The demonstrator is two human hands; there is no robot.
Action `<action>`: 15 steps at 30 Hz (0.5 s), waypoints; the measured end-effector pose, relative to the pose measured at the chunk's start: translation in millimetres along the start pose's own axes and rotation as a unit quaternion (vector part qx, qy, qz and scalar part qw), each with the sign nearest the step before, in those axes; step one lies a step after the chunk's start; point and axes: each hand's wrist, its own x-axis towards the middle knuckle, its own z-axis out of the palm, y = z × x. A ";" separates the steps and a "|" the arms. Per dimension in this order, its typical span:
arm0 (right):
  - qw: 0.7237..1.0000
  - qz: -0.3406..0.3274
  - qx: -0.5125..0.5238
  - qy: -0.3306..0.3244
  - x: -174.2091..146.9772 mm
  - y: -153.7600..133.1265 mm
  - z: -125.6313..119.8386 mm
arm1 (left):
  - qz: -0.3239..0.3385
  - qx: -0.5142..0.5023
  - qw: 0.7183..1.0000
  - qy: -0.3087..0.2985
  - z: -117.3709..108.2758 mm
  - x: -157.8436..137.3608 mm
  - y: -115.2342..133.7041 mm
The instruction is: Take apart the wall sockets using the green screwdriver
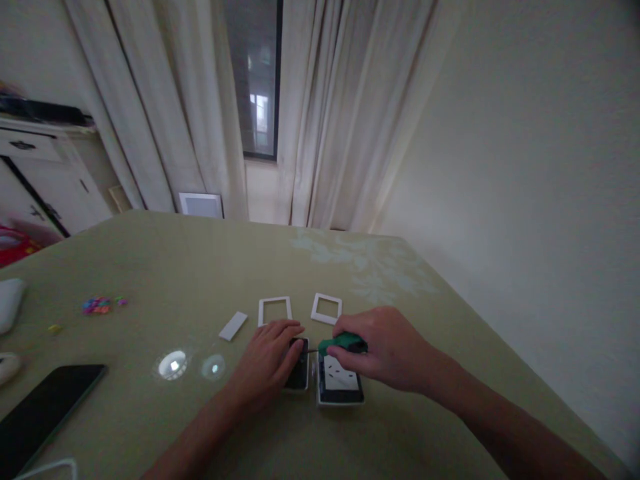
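Observation:
My right hand is closed round a screwdriver with a green and black handle. Its thin shaft points left, reaching the edge of a black-faced switch panel. Over that panel lies my left hand, its thumb and fingers gripping the far part, which they partly hide. Directly below the screwdriver handle, a wall socket with a white slotted face and dark surround sits on the table, close beside the panel. Beyond my hands lie two white frames, a left one and a right one.
A white rectangular plate lies left of the frames on the pale green table. Small colourful pieces and a dark phone are farther left. Curtains hang behind; a wall stands at right.

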 end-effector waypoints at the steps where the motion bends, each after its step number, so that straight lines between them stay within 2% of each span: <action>1: 1.000 0.001 -0.017 -0.016 2.3 -3.8 -4.4 | 0.011 -0.016 1.000 -0.004 4.3 -0.9 6.1; 6: 0.997 -0.017 -0.047 -0.062 14.3 -11.2 -13.9 | 0.014 -0.061 0.998 0.003 13.2 -1.2 16.4; 9: 0.996 -0.025 0.076 -0.041 23.5 3.4 -10.5 | 0.016 -0.073 0.997 0.009 12.5 -0.7 15.4; 11: 0.983 -0.002 0.182 -0.025 29.7 22.0 -1.7 | 0.021 -0.078 0.997 0.014 12.6 -0.9 14.7; 15: 0.957 0.059 0.284 0.005 30.2 61.7 35.7 | 0.031 -0.073 0.997 0.023 13.2 -1.1 12.9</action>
